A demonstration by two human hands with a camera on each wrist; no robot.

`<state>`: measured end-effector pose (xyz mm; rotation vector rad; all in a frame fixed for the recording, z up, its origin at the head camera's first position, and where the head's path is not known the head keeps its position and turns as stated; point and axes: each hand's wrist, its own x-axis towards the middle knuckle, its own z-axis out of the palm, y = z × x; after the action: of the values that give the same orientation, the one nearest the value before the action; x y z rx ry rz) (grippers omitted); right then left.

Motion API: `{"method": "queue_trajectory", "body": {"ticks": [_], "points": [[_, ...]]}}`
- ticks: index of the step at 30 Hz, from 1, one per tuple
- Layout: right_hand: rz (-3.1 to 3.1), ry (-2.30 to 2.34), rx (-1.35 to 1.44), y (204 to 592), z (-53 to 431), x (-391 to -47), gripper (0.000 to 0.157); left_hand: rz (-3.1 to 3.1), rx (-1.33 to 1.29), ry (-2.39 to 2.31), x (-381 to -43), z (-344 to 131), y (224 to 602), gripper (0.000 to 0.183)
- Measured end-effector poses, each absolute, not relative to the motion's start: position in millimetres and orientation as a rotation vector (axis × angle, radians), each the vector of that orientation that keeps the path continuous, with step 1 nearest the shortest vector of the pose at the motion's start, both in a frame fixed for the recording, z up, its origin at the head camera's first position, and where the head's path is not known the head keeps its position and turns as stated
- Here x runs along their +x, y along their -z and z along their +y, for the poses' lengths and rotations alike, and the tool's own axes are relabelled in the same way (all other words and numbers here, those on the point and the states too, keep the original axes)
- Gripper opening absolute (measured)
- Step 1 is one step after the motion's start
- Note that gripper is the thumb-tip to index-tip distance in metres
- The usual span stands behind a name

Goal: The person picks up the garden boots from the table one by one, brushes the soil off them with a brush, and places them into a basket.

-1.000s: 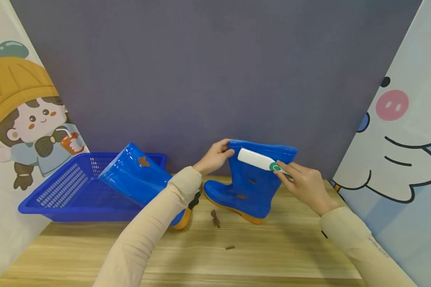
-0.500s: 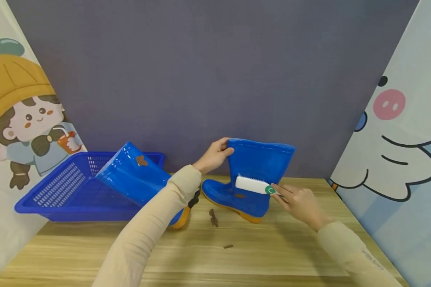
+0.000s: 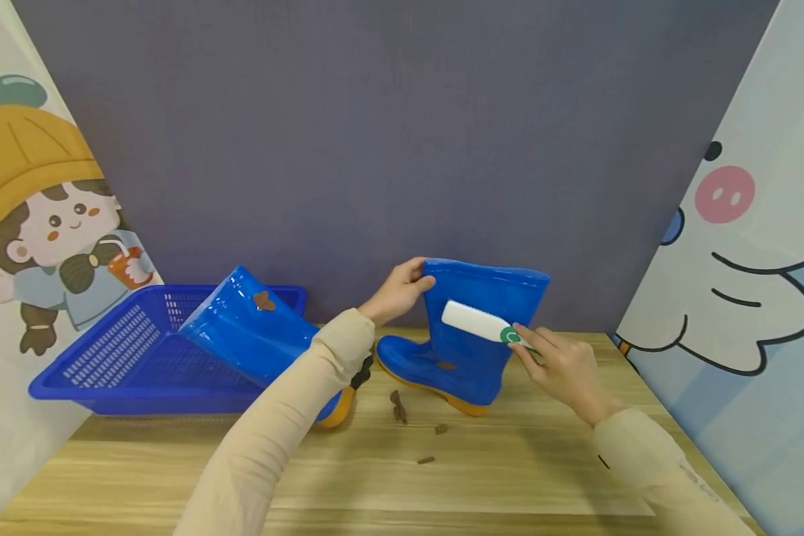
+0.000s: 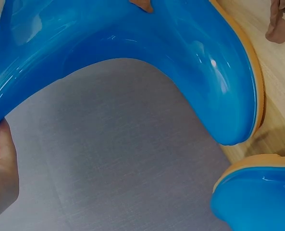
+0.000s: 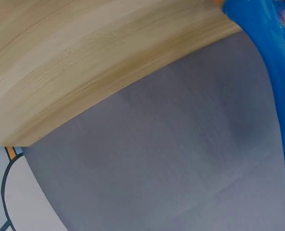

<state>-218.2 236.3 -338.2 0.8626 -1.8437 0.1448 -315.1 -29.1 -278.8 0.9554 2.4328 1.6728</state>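
Observation:
A blue rubber boot (image 3: 469, 372) with an orange sole stands on the table in the head view. At its top rim my left hand (image 3: 398, 292) grips the edge, thumb on the outside; the left wrist view shows those fingers (image 4: 3, 149) at the boot's shaft. My right hand (image 3: 563, 368) holds a white brush (image 3: 476, 320) with a green handle across the shaft. One brown patch (image 3: 446, 365) sticks to the boot near the ankle. Only a strip of the boot (image 5: 279, 91) enters the right wrist view, where the hand itself hardly shows.
A second blue boot (image 3: 261, 335), with a brown patch near its top, leans over a blue plastic basket (image 3: 107, 406) at left. Brown bits (image 3: 398, 407) lie on the wooden table (image 3: 509, 476). A grey panel (image 3: 402, 134) rises behind.
The brush went down the shaft, then partly back up. A brown patch on the mid-shaft is gone, and a new brown bit lies on the table before the boot. My left hand stays put.

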Motion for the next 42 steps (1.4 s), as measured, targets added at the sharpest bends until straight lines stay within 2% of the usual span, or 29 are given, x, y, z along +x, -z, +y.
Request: {"method": "queue_trajectory", "body": {"ticks": [16, 28, 37, 42], "points": [[-1.978, -0.112, 0.996, 359.7, 234.8, -214.2, 0.052, 2.446, 0.926, -1.692, -315.8, -33.7, 280.3, 0.031], [-1.881, -0.025, 1.005, 355.7, 222.8, -227.1, 0.044, 2.445, 0.942, -1.674, -317.9, -30.4, 281.0, 0.033], [-1.916, 0.117, 1.109, 385.7, 227.1, -231.7, 0.046, 2.455, 0.971, -1.656, -318.2, -29.0, 279.8, 0.033], [-1.953, 0.095, 1.121, 401.5, 229.4, -231.2, 0.033, 2.446, 0.967, -1.638, -318.8, -28.0, 280.3, 0.034]]}}
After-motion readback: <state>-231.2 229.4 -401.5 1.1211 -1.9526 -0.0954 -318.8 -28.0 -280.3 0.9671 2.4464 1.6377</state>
